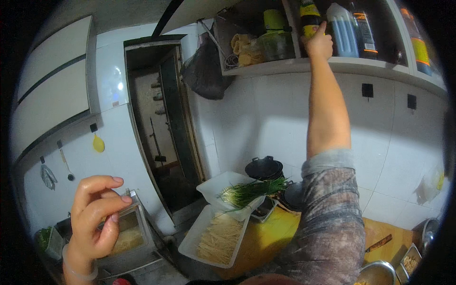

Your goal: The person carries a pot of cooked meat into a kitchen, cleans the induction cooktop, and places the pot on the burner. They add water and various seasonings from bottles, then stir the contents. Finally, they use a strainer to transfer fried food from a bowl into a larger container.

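Note:
My right arm reaches up to the open wall shelf, and my right hand is around a dark bottle with a yellow label. The bottle's lower part is hidden by the hand. A pale plastic jug of dark liquid stands just right of that hand, and beyond it is a dark bottle with an orange-edged label. Raised at the lower left, my left hand has loosely curled fingers with nothing between them. Behind it is a clear-fronted bin with pale contents.
Green stalks lie in a white plastic tub, overlapping another tub of pale strips. Dark pans stand against the tiled wall. A knife handle lies on the wooden surface. A black bag hangs beside the doorway.

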The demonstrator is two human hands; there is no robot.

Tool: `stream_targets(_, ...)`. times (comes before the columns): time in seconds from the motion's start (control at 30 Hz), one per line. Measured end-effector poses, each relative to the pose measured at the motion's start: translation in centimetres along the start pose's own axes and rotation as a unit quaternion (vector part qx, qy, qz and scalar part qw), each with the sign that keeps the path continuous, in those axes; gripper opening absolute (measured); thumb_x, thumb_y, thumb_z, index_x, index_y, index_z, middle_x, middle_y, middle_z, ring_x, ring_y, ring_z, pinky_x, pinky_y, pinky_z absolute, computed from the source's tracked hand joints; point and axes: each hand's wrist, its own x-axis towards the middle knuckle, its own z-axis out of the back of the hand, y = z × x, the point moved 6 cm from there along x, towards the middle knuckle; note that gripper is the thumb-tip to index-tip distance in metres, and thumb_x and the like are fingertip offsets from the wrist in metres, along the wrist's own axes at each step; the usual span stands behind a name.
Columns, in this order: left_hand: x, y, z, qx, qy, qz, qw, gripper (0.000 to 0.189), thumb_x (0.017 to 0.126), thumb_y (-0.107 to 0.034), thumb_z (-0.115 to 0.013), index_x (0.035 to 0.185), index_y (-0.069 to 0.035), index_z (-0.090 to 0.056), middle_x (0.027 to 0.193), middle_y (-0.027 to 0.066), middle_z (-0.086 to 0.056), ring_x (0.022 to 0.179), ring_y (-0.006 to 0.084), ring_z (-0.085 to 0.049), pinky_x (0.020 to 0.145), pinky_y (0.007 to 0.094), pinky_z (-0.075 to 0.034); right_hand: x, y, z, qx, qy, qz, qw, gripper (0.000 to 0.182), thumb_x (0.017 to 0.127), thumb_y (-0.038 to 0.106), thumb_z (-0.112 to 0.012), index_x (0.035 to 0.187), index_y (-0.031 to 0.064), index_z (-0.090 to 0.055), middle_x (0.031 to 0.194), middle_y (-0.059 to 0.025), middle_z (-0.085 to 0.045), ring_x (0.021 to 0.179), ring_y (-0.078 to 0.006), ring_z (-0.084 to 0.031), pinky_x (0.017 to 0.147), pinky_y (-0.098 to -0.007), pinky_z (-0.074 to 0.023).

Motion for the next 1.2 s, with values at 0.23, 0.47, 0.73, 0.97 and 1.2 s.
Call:
stream_targets(0.23, -2.1, 1.8, 0.9, -0.022, -0.046, 0.047, 0.998, 0.023, 0.074, 0.003, -0.046, 0.095, 0.000, -0.057, 0.108, 0.0146, -0.048, 0.084, 0.0168, -0.052, 0.069, 0.0260, -0.044, -4.5, 0.9, 4.5, 0.459, -0.156, 0.182, 0.856, 0.079, 0.069, 0.025, -0.072, 0.127, -0.0019, -0.025, 0.104, -0.0152, -0.053, 0.091, -0.0222, -0.055, 0.078, -0.0318, -0.0451)
stream_targets(0.47, -3.7, 2.3, 9.2, 0.017, -0.167, 0.092, 0.981, 0.062, 0.080, -0.045, -0.055, 0.129, -0.012, -0.038, 0.131, 0.0127, -0.039, 0.117, 0.0258, -0.041, 0.094, 0.0405, -0.038, -28.7, 13.1, 13.0, 0.800, 0.272, 0.051, 0.533, 0.081, 0.068, 0.021, -0.073, 0.128, 0.0090, -0.020, 0.111, -0.0117, -0.046, 0.101, -0.0217, -0.050, 0.088, -0.0377, -0.0414)
stream_targets(0.73, -13.3, -7.0, 18.9, -0.401, 0.035, 0.103, 0.910, 0.050, 0.076, -0.036, -0.064, 0.105, 0.001, -0.050, 0.088, 0.0135, -0.058, 0.082, 0.0249, -0.061, 0.074, 0.0372, -0.052, -61.4, 26.1, 40.7, 0.687, 0.714, 0.086, -0.105, 0.100, 0.054, 0.023, -0.081, 0.132, 0.0059, -0.022, 0.126, -0.0088, -0.041, 0.119, -0.0210, -0.038, 0.099, -0.0364, -0.0307)
stream_targets(0.97, -33.3, -20.9, 32.0, -0.199, -0.244, 0.418, 0.852, 0.014, 0.080, -0.011, -0.062, 0.077, -0.003, -0.050, 0.064, 0.0042, -0.056, 0.056, 0.0136, -0.059, 0.058, 0.0292, -0.052, -71.8, 28.5, 69.5, 0.540, 0.668, 0.028, -0.511, 0.080, 0.054, 0.020, -0.078, 0.121, 0.0020, -0.038, 0.112, -0.0120, -0.051, 0.104, -0.0227, -0.051, 0.089, -0.0362, -0.0419)
stream_targets(1.2, -46.4, -35.3, 43.2, 0.244, -0.420, 0.516, 0.705, 0.020, 0.082, -0.022, -0.062, 0.082, -0.005, -0.050, 0.070, 0.0074, -0.059, 0.065, 0.0139, -0.060, 0.060, 0.0264, -0.048, -78.5, 34.2, 85.6, 0.739, 0.629, 0.083, -0.227, 0.093, 0.060, -0.001, -0.072, 0.133, 0.0022, -0.014, 0.121, -0.0142, -0.041, 0.111, -0.0228, -0.045, 0.094, -0.0361, -0.0368)
